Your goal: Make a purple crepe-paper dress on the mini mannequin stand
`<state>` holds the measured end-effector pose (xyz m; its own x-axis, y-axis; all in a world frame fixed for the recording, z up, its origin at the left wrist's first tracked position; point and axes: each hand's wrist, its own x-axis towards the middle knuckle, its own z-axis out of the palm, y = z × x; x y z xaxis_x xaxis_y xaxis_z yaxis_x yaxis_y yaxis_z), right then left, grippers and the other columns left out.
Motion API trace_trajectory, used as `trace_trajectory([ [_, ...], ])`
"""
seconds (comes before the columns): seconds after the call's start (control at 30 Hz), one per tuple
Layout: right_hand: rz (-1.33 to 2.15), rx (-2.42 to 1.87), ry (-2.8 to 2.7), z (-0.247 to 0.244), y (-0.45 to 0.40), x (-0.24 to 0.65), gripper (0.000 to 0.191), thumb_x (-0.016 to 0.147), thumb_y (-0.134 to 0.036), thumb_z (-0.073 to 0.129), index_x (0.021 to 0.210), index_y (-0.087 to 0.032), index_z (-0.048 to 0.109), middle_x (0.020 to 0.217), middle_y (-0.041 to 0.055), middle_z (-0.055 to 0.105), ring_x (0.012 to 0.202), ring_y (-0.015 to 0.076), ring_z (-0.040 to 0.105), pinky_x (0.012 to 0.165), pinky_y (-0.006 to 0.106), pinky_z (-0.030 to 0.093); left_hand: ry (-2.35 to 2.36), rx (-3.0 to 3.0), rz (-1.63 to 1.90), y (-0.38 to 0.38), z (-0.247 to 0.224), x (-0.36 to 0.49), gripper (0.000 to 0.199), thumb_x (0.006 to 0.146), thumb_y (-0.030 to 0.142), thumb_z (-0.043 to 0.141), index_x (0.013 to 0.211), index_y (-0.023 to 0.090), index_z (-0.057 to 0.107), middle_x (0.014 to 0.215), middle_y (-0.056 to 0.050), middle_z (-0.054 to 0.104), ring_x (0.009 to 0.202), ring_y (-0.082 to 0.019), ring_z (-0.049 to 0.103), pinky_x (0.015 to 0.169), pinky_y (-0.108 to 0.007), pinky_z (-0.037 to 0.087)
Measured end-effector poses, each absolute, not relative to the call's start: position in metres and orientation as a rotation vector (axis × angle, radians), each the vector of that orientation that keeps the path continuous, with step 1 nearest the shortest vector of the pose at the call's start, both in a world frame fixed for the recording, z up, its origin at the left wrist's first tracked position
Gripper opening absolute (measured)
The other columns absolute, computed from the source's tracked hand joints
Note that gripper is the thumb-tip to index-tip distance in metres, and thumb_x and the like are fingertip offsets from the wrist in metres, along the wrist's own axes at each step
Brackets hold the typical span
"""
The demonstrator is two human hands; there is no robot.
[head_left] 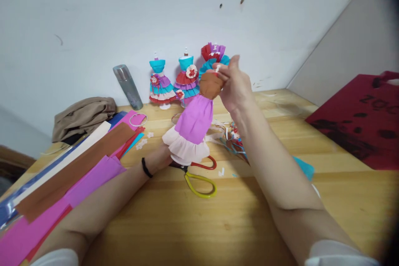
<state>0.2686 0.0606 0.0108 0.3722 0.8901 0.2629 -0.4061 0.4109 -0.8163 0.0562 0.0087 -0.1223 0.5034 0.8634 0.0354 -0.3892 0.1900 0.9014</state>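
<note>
A small dress form in a paper dress [195,118], with a brown top, purple skirt and pale ruffle, is held tilted above the table. My right hand [233,83] pinches it at the neck, fingers closed. Behind the ruffle is my left hand [163,156], its fingers hidden by the skirt. Scissors [201,189] with one red and one yellow handle lie just below the ruffle. Behind stand dressed forms, one with a teal top and layered skirt [162,87], another with a white flower [187,75], and a third [215,52] partly covered by my right hand.
Strips of coloured paper [77,166] spread over the table's left side. A grey bottle [128,87] and brown cloth [84,118] are at the back left. Paper scraps [232,135] lie behind my right forearm. A red bag [361,120] stands at the right.
</note>
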Motion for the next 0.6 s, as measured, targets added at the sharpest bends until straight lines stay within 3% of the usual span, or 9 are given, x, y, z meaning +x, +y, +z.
trace_trajectory([
  [0.07, 1.016, -0.788, -0.800, 0.014, 0.058, 0.269, 0.053, 0.098, -0.062, 0.038, 0.093, -0.017, 0.065, 0.093, 0.0072, 0.072, 0.097, 0.0200, 0.069, 0.085, 0.039, 0.051, 0.548, 1.004, 0.950, 0.013, -0.123, 0.055, 0.031, 0.072, 0.028, 0.080, 0.101, 0.020, 0.074, 0.107, -0.010, 0.076, 0.113, -0.032, 0.066, 0.099, -0.048, 0.049],
  [0.13, 1.048, -0.898, -0.831, 0.011, 0.058, 0.268, 0.045, 0.101, -0.056, 0.036, 0.101, -0.020, 0.063, 0.100, 0.0057, 0.072, 0.099, 0.0187, 0.070, 0.083, 0.038, 0.051, 0.543, 0.980, 0.980, 0.019, -0.122, 0.049, 0.029, 0.070, 0.032, 0.081, 0.096, 0.020, 0.073, 0.097, -0.007, 0.076, 0.098, -0.026, 0.069, 0.091, -0.042, 0.053],
  [0.23, 1.055, -1.118, -0.933, -0.001, 0.060, 0.256, 0.021, 0.097, -0.043, 0.054, 0.100, -0.023, 0.061, 0.097, 0.0022, 0.073, 0.080, 0.0129, 0.070, 0.068, 0.026, 0.051, 0.532, 0.971, 1.049, 0.031, -0.118, 0.034, 0.023, 0.065, 0.030, 0.083, 0.080, 0.021, 0.069, 0.075, -0.001, 0.071, 0.072, -0.018, 0.065, 0.079, -0.035, 0.055],
  [0.3, 1.191, -1.192, -1.042, -0.012, 0.059, 0.243, 0.024, 0.095, -0.045, 0.058, 0.101, -0.021, 0.060, 0.084, 0.0022, 0.073, 0.063, 0.0115, 0.068, 0.057, 0.022, 0.049, 0.540, 0.974, 1.107, 0.040, -0.114, 0.025, 0.021, 0.063, 0.027, 0.082, 0.074, 0.021, 0.066, 0.068, 0.000, 0.067, 0.066, -0.016, 0.062, 0.077, -0.035, 0.055],
  [0.4, 1.430, -1.242, -1.140, -0.027, 0.056, 0.221, 0.040, 0.092, -0.056, 0.059, 0.098, -0.017, 0.061, 0.058, 0.0058, 0.067, 0.043, 0.0165, 0.061, 0.041, 0.023, 0.043, 0.565, 0.997, 1.177, 0.050, -0.107, 0.017, 0.017, 0.067, 0.022, 0.076, 0.081, 0.023, 0.067, 0.072, 0.000, 0.068, 0.071, -0.018, 0.064, 0.081, -0.037, 0.054],
  [0.5, 1.749, -1.157, -1.072, -0.036, 0.054, 0.206, 0.043, 0.096, -0.060, 0.048, 0.095, -0.018, 0.059, 0.054, 0.0052, 0.065, 0.040, 0.0134, 0.058, 0.039, 0.019, 0.041, 0.574, 1.033, 1.221, 0.053, -0.100, 0.017, 0.019, 0.074, 0.022, 0.072, 0.093, 0.024, 0.069, 0.077, -0.001, 0.070, 0.081, -0.020, 0.066, 0.084, -0.038, 0.052],
  [0.6, 1.842, -1.046, -0.889, -0.040, 0.055, 0.200, 0.033, 0.101, -0.048, 0.046, 0.092, -0.019, 0.058, 0.055, 0.0030, 0.064, 0.042, 0.0117, 0.059, 0.038, 0.017, 0.042, 0.580, 1.051, 1.240, 0.053, -0.095, 0.021, 0.026, 0.077, 0.025, 0.072, 0.103, 0.023, 0.069, 0.089, -0.004, 0.075, 0.092, -0.023, 0.067, 0.085, -0.038, 0.052],
])
